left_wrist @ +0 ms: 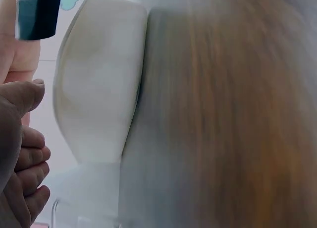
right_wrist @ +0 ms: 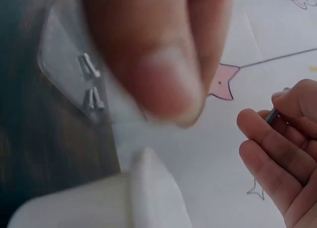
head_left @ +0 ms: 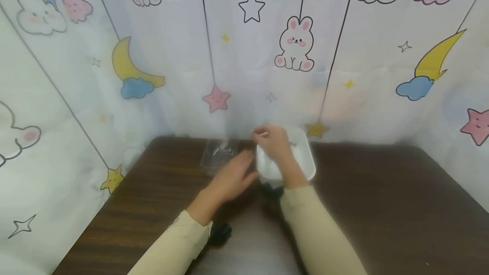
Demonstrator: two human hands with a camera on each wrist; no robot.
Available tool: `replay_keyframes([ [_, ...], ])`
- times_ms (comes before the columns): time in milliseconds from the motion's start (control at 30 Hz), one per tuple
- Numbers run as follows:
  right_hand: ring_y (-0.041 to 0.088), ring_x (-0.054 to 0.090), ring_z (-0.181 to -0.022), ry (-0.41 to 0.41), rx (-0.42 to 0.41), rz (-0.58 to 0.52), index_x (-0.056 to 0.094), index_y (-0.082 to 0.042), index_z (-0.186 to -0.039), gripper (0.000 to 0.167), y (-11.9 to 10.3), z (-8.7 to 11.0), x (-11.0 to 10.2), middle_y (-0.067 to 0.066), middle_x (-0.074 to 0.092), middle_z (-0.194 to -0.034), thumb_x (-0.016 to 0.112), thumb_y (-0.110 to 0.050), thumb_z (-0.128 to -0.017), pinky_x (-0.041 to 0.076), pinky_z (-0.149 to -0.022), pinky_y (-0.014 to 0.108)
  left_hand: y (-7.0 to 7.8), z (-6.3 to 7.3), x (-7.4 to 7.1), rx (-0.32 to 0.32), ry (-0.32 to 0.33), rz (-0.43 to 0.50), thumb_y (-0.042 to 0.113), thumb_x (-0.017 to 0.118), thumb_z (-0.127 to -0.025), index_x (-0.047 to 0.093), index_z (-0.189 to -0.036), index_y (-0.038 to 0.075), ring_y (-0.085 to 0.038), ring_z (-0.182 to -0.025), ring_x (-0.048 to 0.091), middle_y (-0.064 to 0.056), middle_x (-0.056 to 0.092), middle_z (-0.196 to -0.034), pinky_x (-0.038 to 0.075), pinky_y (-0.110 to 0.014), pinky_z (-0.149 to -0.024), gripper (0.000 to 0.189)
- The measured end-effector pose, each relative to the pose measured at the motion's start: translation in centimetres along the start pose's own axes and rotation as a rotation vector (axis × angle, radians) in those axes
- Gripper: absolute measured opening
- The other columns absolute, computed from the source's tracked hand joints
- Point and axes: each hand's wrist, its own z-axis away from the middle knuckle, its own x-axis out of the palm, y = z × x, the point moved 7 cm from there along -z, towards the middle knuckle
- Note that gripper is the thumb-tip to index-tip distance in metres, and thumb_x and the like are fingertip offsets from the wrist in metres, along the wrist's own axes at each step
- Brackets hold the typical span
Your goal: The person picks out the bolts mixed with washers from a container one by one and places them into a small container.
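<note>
My right hand (head_left: pixel 276 143) is raised over the white tub (head_left: pixel 312 169). Between its thumb and fingers it pinches a small metal screw (right_wrist: pixel 271 115), whose thread shows in the right wrist view. My left hand (head_left: pixel 234 175) hovers between the tub and a clear plastic box (head_left: pixel 205 164), fingers loosely extended. Nothing shows in that hand, though its palm is partly hidden. Several silvery screws (head_left: pixel 223 151) lie in the clear box. The left fingers (right_wrist: pixel 171 86) loom blurred in the right wrist view.
Both containers stand near the back edge of the dark wooden table (head_left: pixel 363 207). Behind it hangs a white curtain (head_left: pixel 259 75) printed with rabbits, stars and clouds. A small grey thing (head_left: pixel 292 143) shows at the tub, too small to identify. Black wrist cameras (head_left: pixel 220 234) sit beneath the cuffs.
</note>
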Motion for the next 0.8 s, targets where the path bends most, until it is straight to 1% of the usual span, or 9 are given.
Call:
replay_keyframes([
  [100, 0.027, 0.072, -0.092, 0.029, -0.062, 0.01, 0.075, -0.006, -0.103, 0.019, -0.9, 0.1, 0.3, 0.012, 0.075, -0.105, 0.07, -0.018, -0.089, 0.059, -0.085, 0.038, -0.6, 0.8, -1.1, -0.006, 0.029, -0.023, 0.036, 0.056, -0.1, 0.037, -0.149, -0.001, -0.035, -0.144, 0.035, -0.02, 0.036, -0.155, 0.029, -0.049, -0.119, 0.064],
  [233, 0.026, 0.072, -0.089, 0.04, -0.117, -0.001, 0.075, -0.005, -0.1, 0.017, -1.9, 0.3, 0.8, 0.012, 0.075, -0.102, 0.07, -0.017, -0.089, 0.059, -0.084, 0.037, -2.0, 2.0, -2.7, -0.021, 0.097, -0.049, 0.035, 0.055, -0.1, 0.039, -0.148, -0.001, -0.033, -0.145, 0.034, -0.018, 0.035, -0.156, 0.027, -0.047, -0.12, 0.062],
  [300, 0.026, 0.071, -0.091, 0.03, -0.131, -0.015, 0.075, -0.005, -0.101, 0.018, -2.3, 0.5, 1.1, 0.012, 0.075, -0.102, 0.07, -0.018, -0.089, 0.059, -0.085, 0.037, -3.0, 2.7, -3.6, -0.051, 0.127, -0.053, 0.033, 0.056, -0.1, 0.041, -0.148, -0.001, -0.032, -0.145, 0.033, -0.016, 0.035, -0.157, 0.027, -0.046, -0.12, 0.061],
  [367, 0.027, 0.071, -0.093, 0.017, -0.145, -0.029, 0.075, -0.005, -0.102, 0.019, -2.7, 0.5, 1.5, 0.012, 0.075, -0.103, 0.07, -0.019, -0.09, 0.058, -0.087, 0.038, -4.3, 3.3, -4.4, -0.096, 0.134, -0.053, 0.033, 0.056, -0.1, 0.041, -0.147, -0.001, -0.032, -0.146, 0.032, -0.015, 0.035, -0.157, 0.027, -0.046, -0.12, 0.06],
  [467, 0.027, 0.07, -0.095, 0.015, -0.169, -0.044, 0.075, -0.005, -0.101, 0.018, -3.3, 0.7, 2.0, 0.012, 0.075, -0.103, 0.07, -0.017, -0.089, 0.057, -0.089, 0.039, -6.1, 4.0, -5.4, -0.173, 0.134, -0.025, 0.032, 0.056, -0.1, 0.039, -0.149, 0.001, -0.033, -0.146, 0.031, -0.015, 0.034, -0.158, 0.027, -0.049, -0.12, 0.06],
  [533, 0.026, 0.07, -0.094, 0.018, -0.193, -0.038, 0.075, -0.005, -0.098, 0.016, -3.6, 0.7, 2.5, 0.011, 0.075, -0.101, 0.071, -0.016, -0.088, 0.058, -0.088, 0.039, -7.2, 4.3, -5.7, -0.218, 0.123, -0.011, 0.033, 0.055, -0.101, 0.037, -0.15, 0.001, -0.034, -0.146, 0.03, -0.016, 0.033, -0.158, 0.027, -0.05, -0.119, 0.061],
  [633, 0.026, 0.071, -0.09, 0.009, -0.212, -0.034, 0.076, -0.006, -0.096, 0.013, -4.0, 0.9, 3.1, 0.01, 0.076, -0.098, 0.071, -0.015, -0.087, 0.058, -0.085, 0.038, -8.6, 4.7, -5.7, -0.273, 0.104, 0.004, 0.034, 0.054, -0.101, 0.035, -0.151, 0.002, -0.034, -0.147, 0.029, -0.016, 0.032, -0.159, 0.026, -0.051, -0.119, 0.062],
  [800, 0.023, 0.07, -0.092, -0.068, -0.18, 0.013, 0.076, -0.009, -0.098, 0.014, -4.1, 1.0, 4.8, 0.007, 0.075, -0.099, 0.069, -0.017, -0.089, 0.058, -0.086, 0.037, -10.2, 5.1, -5.2, -0.347, 0.046, 0.038, 0.038, 0.051, -0.102, 0.032, -0.153, 0.005, -0.034, -0.148, 0.026, -0.014, 0.029, -0.16, 0.025, -0.053, -0.119, 0.064],
])
